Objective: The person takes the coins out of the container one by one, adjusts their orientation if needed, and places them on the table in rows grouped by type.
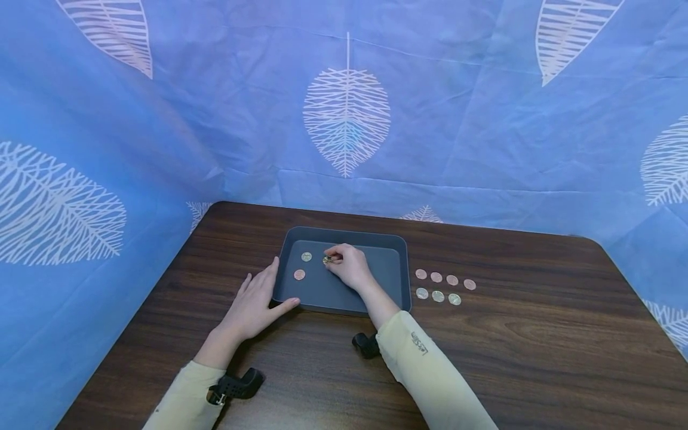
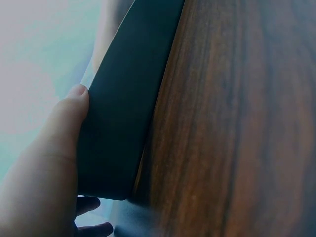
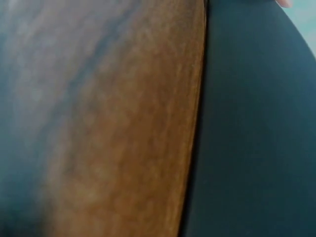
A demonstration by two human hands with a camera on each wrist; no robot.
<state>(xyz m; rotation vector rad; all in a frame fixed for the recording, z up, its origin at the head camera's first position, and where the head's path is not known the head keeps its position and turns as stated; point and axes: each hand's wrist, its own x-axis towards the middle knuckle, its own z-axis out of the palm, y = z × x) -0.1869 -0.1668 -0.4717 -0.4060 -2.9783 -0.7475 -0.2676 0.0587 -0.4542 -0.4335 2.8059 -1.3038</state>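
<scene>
A dark grey rectangular tray [image 1: 344,303] lies on the table. My left hand [image 1: 257,301] rests at its front left corner with straight fingers, the thumb [image 2: 74,111] against the front wall in the left wrist view. Over the tray floor, my right hand [image 1: 350,266] pinches a gold-coloured coin [image 1: 327,260] between thumb and fingertips; the fingers partly cover it. Left of that, a pale gold coin [image 1: 306,257] and a copper coin [image 1: 299,275] lie flat in the tray. The right wrist view catches mostly the tray's outer wall [image 3: 252,123], with the held coin out of sight.
Right of the tray, several copper coins [image 1: 436,277] form a row on the brown wooden table [image 1: 537,316]. Three pale silvery coins [image 1: 438,296] line up in front of them. A blue leaf-patterned cloth [image 1: 457,119] hangs behind and to the left.
</scene>
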